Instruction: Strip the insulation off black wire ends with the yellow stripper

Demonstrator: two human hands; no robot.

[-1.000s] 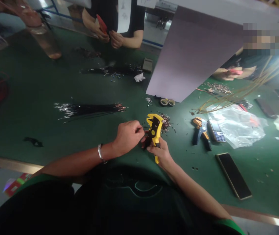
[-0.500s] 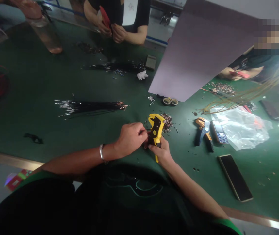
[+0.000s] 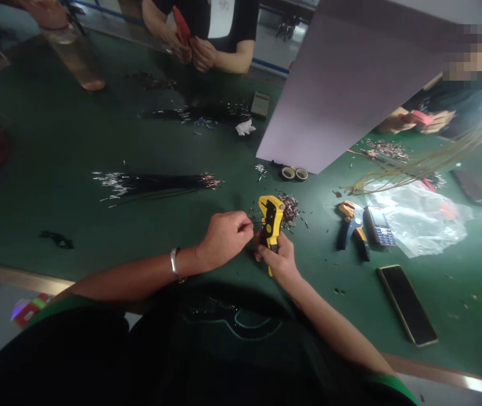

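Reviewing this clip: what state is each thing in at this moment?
left hand: pinching a thin wire against the stripper
right hand: gripping the stripper
yellow wire stripper: held upright
black wire bundle: lying flat, ends bared
smartphone: face up, screen dark
plastic bag: crumpled

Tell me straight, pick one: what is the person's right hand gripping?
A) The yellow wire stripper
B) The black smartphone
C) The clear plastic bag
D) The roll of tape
A. The right hand wraps around the handle of the yellow wire stripper, while the left hand pinches a thin wire beside the tool.
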